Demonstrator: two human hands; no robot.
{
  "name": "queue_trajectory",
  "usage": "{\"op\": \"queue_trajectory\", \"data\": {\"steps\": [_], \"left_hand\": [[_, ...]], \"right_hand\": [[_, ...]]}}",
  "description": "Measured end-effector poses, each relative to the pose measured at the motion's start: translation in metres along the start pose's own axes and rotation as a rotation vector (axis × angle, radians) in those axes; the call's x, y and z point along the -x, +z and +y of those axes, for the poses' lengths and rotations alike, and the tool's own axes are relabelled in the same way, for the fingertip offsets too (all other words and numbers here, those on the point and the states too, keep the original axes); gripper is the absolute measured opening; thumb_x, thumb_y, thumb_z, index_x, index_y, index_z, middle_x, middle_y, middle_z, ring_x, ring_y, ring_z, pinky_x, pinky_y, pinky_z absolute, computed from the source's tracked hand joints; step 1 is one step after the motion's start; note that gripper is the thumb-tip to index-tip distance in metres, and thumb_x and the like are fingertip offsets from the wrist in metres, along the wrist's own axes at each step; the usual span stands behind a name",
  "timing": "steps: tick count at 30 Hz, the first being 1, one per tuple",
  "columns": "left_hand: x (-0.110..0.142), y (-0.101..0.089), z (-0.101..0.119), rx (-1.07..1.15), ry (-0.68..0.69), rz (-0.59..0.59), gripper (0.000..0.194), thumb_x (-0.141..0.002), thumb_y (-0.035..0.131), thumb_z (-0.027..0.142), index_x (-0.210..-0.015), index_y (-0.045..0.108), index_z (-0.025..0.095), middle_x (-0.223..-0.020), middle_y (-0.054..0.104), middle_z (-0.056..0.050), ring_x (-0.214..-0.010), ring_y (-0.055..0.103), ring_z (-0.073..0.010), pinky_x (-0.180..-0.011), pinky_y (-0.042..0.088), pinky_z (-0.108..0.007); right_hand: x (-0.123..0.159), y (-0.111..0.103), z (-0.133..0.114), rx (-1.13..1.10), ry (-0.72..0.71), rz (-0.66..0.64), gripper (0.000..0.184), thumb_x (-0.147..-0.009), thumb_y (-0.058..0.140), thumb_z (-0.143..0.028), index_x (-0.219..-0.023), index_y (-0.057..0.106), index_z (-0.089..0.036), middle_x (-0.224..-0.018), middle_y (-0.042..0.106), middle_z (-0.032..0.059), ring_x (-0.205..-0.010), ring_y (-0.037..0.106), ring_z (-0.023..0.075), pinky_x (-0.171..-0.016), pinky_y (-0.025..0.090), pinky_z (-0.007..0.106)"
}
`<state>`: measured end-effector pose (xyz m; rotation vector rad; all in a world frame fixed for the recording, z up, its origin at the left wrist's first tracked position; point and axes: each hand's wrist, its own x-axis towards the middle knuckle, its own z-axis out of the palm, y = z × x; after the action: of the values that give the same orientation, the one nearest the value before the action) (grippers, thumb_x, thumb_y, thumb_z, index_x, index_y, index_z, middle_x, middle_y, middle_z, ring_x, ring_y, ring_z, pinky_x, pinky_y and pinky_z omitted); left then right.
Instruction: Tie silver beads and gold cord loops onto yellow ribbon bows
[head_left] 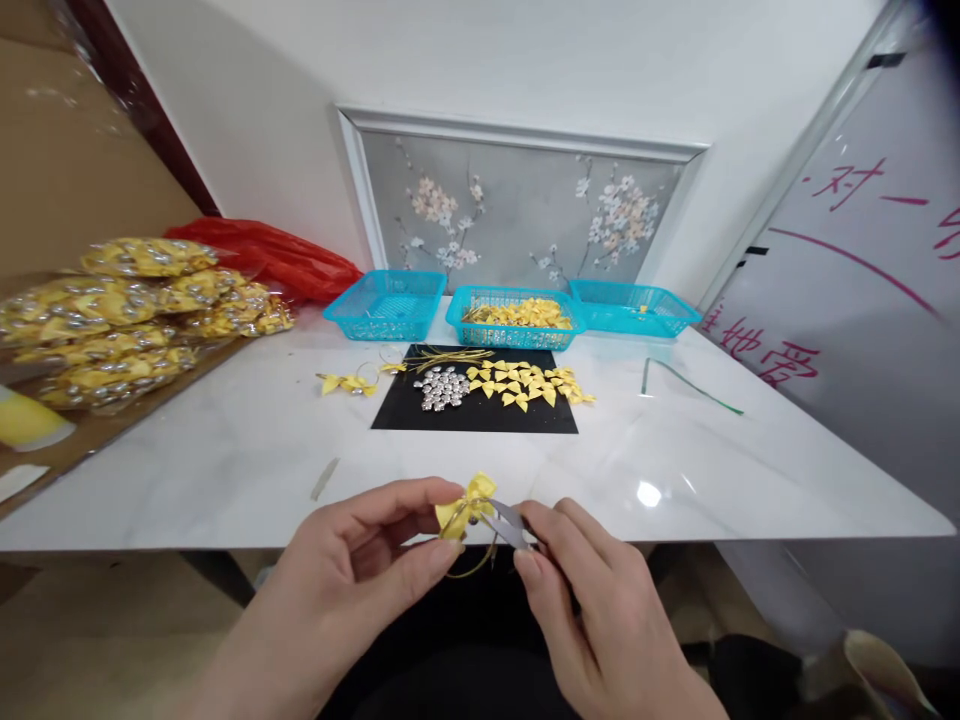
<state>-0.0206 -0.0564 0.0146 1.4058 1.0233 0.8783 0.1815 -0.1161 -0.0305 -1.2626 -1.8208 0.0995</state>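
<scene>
My left hand (367, 570) pinches a yellow ribbon bow (480, 490) between thumb and fingertips, just in front of the table edge. A thin gold wire runs across the bow and curves into a loop (472, 574) below it. In my right hand (600, 590) are small grey scissors (506, 525), handles hidden by the fingers. Their two blades stand apart, with the tips at the wire and the bow's middle; whether they touch the wire I cannot tell.
A black mat (480, 418) bears silver beads (442, 388), yellow bows (517, 380) and gold wires (450, 357). Finished-looking bow pieces (349, 384) lie left of it. Behind stand blue baskets (517, 335). Bagged yellow pieces (112, 310) and a red bag (270, 260) are at left; a green strip (690, 382) lies right.
</scene>
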Motion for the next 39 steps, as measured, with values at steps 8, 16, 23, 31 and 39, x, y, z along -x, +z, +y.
{"op": "queue_trajectory", "data": {"steps": [8,16,23,31,39], "left_hand": [[0.0,0.012,0.007,-0.126,0.062,0.019,0.009,-0.085,0.072,0.025,-0.093,0.077,0.027,-0.092,0.08,0.0,-0.085,0.075,-0.018,-0.076,0.061,-0.019],[0.006,0.017,-0.006,-0.317,0.265,0.131,0.023,-0.085,0.066,0.02,-0.104,0.071,0.032,-0.103,0.078,0.001,-0.09,0.076,-0.0184,-0.08,0.063,-0.021],[0.007,0.017,0.0,-0.769,0.585,0.2,0.02,-0.088,0.06,0.016,-0.1,0.072,0.027,-0.111,0.075,-0.004,-0.101,0.074,-0.0199,-0.092,0.06,-0.025],[0.003,0.015,0.001,-0.999,0.766,0.192,0.024,-0.09,0.052,0.011,-0.098,0.074,0.016,-0.108,0.079,-0.013,-0.095,0.077,-0.0217,-0.093,0.058,-0.024],[-0.003,0.006,0.005,-0.658,0.486,0.032,0.019,-0.094,0.055,0.02,-0.094,0.072,0.029,-0.104,0.074,0.0,-0.094,0.072,-0.0174,-0.083,0.056,-0.019]], "right_hand": [[-0.017,0.009,-0.017,-0.569,0.424,-0.086,0.02,-0.097,0.059,-0.033,-0.111,0.06,-0.019,-0.075,0.064,-0.0016,-0.059,0.056,0.0113,-0.053,0.046,0.02],[-0.03,0.012,-0.017,-0.683,0.448,-0.095,0.016,-0.1,0.051,-0.03,-0.091,0.059,-0.019,-0.073,0.058,-0.0022,-0.061,0.049,0.011,-0.056,0.04,0.022],[-0.031,0.009,-0.019,-0.551,0.412,-0.093,0.016,-0.097,0.051,-0.027,-0.084,0.057,-0.02,-0.069,0.053,-0.003,-0.058,0.044,0.0113,-0.053,0.036,0.023],[-0.034,0.007,-0.018,-0.562,0.408,-0.11,0.016,-0.097,0.052,-0.024,-0.082,0.055,-0.02,-0.067,0.052,-0.0044,-0.056,0.042,0.0101,-0.052,0.033,0.022],[-0.037,0.005,-0.009,-0.542,0.285,-0.092,0.016,-0.095,0.055,-0.015,-0.08,0.06,-0.019,-0.073,0.056,-0.0023,-0.068,0.05,0.0124,-0.062,0.038,0.023]]}}
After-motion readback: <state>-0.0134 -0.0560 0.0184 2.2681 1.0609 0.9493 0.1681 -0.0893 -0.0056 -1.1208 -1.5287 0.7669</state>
